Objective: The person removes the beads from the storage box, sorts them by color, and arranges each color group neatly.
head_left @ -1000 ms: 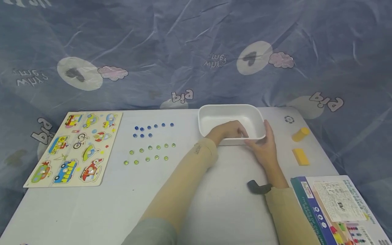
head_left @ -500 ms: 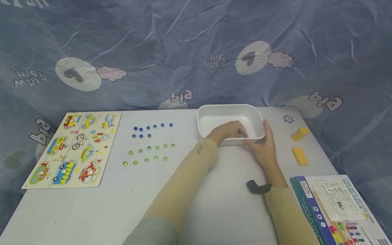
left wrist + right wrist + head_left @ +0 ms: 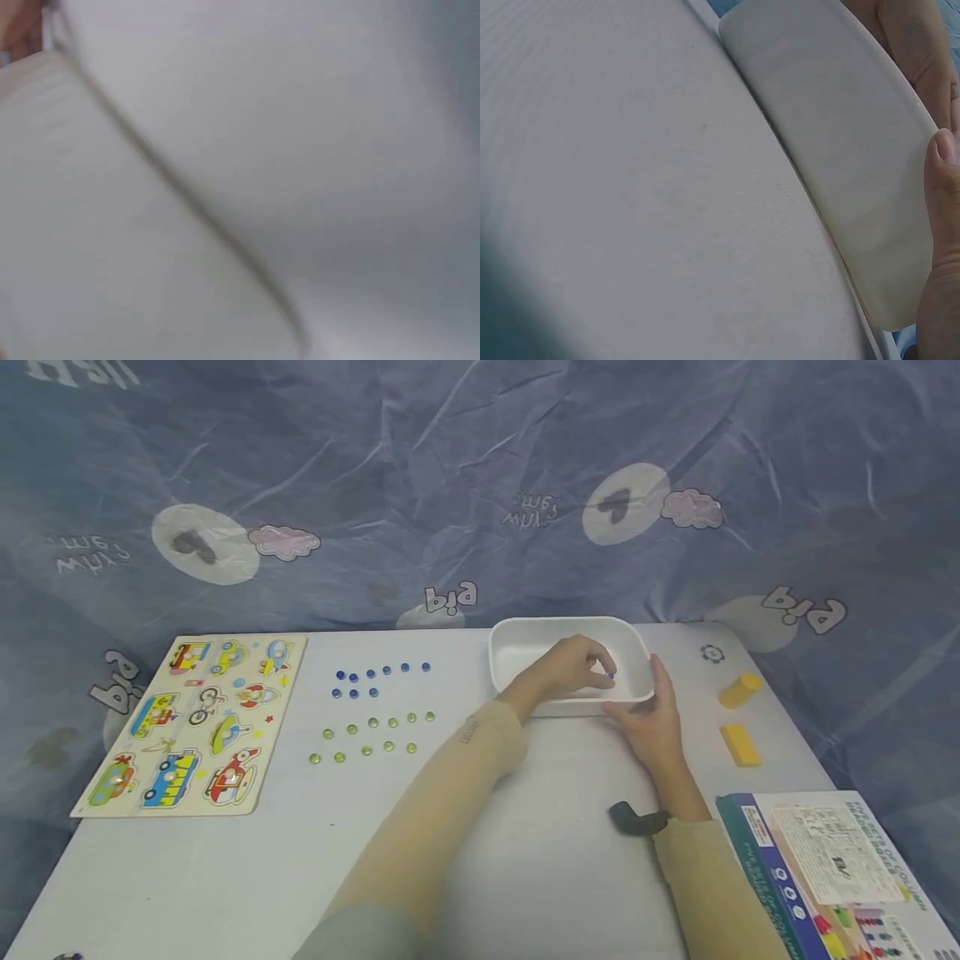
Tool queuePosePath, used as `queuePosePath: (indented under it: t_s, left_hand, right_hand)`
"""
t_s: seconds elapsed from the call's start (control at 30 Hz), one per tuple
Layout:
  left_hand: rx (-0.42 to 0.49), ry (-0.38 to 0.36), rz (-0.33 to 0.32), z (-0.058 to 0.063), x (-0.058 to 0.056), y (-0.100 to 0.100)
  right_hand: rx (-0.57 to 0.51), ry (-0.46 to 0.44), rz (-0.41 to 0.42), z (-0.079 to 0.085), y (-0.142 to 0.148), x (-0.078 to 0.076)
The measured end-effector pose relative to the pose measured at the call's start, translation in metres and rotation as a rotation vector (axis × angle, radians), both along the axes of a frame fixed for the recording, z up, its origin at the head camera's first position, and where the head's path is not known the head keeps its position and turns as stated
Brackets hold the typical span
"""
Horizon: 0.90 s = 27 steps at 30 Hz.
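A white rectangular plastic tub stands at the back of the table, right of the middle. Over its inside, my left hand pinches a small blue bead between thumb and fingertip. My right hand grips the tub's near right corner; its thumb lies at the rim in the right wrist view. Left of the tub, small round blue beads lie in two rows. Nearer to me, light green beads form two more rows.
A wooden picture puzzle board lies on the left. On the right are a yellow cylinder, a yellow block and a printed box. A patterned blue cloth hangs behind the table.
My left hand has risen from low inside the tub, and a blue bead now shows between its fingertips. My right hand keeps its grip on the corner.
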State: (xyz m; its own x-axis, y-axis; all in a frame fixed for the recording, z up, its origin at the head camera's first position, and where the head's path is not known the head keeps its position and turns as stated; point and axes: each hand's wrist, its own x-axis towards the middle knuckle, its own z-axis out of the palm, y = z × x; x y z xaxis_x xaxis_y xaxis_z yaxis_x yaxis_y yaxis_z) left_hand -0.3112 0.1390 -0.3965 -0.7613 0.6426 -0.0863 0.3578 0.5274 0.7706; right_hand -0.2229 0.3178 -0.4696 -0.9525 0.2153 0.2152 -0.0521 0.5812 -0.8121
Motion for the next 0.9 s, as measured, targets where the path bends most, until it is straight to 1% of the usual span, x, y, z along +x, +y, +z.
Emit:
queuePosePath:
  t_s: [0.07,0.13,0.2,0.3,0.37,0.4,0.47,0.5,0.6,0.67,0.77,0.83,0.9]
  left_hand:
    - [0.024,0.034,0.000,0.009,0.003,-0.006]
    - [0.050,0.100,-0.002,0.019,0.008,-0.015]
    - [0.087,0.140,0.003,0.030,0.014,-0.026]
    - [0.160,0.151,0.025,0.044,0.024,-0.049]
    - [0.194,0.131,0.056,0.052,0.031,-0.069]
    - [0.201,0.119,0.077,0.055,0.035,-0.079]
    - [0.208,0.125,0.119,0.060,0.040,-0.102]
    - [0.205,0.125,0.151,0.060,0.042,-0.113]
    - [0.192,0.121,0.243,0.058,0.045,-0.152]
    - [0.184,0.114,0.315,0.052,0.044,-0.178]
    - [0.159,0.087,0.425,0.039,0.043,-0.216]
    - [0.134,0.062,0.497,0.030,0.043,-0.237]
    - [0.097,0.036,0.555,0.020,0.041,-0.255]
  right_hand:
    - [-0.003,0.002,-0.002,0.000,0.000,0.000]
    - [0.001,-0.003,-0.013,-0.001,0.000,0.000]
    - [0.009,-0.008,-0.018,-0.003,0.001,-0.001]
    - [0.022,-0.021,-0.025,-0.004,0.001,-0.001]
    - [0.026,-0.023,-0.033,-0.005,0.001,-0.002]
    - [0.025,-0.027,-0.038,-0.005,0.000,-0.002]
    - [0.029,-0.034,-0.046,-0.004,0.000,-0.002]
    - [0.031,-0.035,-0.049,-0.004,0.000,-0.002]
    - [0.038,-0.041,-0.053,-0.004,0.000,-0.001]
    - [0.037,-0.040,-0.051,-0.003,-0.001,-0.001]
    - [0.034,-0.044,-0.051,-0.002,-0.002,-0.001]
    - [0.028,-0.047,-0.051,-0.002,-0.003,0.000]
    - [0.029,-0.050,-0.053,-0.001,-0.004,0.000]
